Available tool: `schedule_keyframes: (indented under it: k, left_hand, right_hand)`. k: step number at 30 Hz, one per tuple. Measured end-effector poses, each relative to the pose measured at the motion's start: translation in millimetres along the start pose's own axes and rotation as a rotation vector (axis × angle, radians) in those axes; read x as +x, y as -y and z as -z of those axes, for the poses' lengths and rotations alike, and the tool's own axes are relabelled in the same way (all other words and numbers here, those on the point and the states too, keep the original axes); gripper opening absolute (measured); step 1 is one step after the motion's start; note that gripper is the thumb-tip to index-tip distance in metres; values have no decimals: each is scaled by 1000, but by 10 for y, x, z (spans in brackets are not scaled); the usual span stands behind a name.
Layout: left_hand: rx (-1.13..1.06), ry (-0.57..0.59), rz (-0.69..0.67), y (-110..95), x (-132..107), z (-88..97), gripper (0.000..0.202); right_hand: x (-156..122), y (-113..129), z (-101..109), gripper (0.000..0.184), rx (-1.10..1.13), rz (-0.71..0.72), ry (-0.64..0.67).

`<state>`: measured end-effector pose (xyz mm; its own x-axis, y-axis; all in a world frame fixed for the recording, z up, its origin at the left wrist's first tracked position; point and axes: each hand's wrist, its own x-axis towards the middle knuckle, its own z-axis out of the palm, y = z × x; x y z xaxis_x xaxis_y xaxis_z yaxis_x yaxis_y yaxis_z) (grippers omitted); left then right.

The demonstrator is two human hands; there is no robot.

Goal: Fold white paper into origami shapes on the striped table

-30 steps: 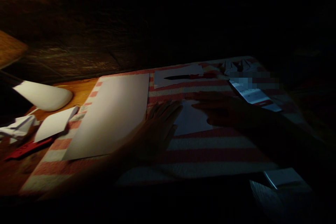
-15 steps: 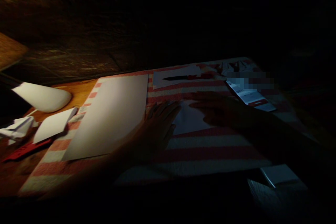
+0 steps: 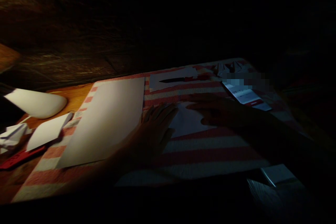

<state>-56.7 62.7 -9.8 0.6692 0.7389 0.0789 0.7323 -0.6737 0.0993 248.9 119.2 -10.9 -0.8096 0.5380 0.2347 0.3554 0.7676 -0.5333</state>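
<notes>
Both hands lie over a small sheet of white paper (image 3: 187,120) on a red-and-white striped cloth (image 3: 199,155). My left hand (image 3: 159,120) rests flat on the paper's left side, fingers stretched out. Across its right side lies my right hand (image 3: 210,108), in deep shadow, with its fingers extended. A large white sheet (image 3: 105,119) is spread just left of my left hand. Beyond the hands, a knife (image 3: 174,80) with a dark blade and red handle lies on another piece of paper (image 3: 156,84).
A lit phone (image 3: 249,97) lies to the right, folded paper shapes (image 3: 228,68) behind it. On the left stand a white lamp base (image 3: 39,103), crumpled paper (image 3: 13,135), a curled paper piece (image 3: 48,133) and a flat red object (image 3: 22,157). A dark wall runs behind.
The view has shifted slightly, so things on the left appear lower and further left. Both hands stay on the small paper in nearly the same pose.
</notes>
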Motion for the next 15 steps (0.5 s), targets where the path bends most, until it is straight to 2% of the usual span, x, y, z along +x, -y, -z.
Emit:
schedule_keyframes:
  k: [6, 10, 12, 15]
  left_hand:
    - [11, 29, 12, -24, 18, 30, 62]
    - [24, 26, 15, -41, 10, 15, 64]
    - [29, 18, 13, -42, 3, -7, 65]
    - [34, -9, 6, -39, -3, -33, 65]
  right_hand:
    - [-9, -10, -10, 63, -28, -10, 15]
    - [10, 62, -49, 59, -102, 22, -44]
    - [37, 142, -79, 65, -182, -18, -72]
    - [82, 267, -143, 82, -348, -76, -122]
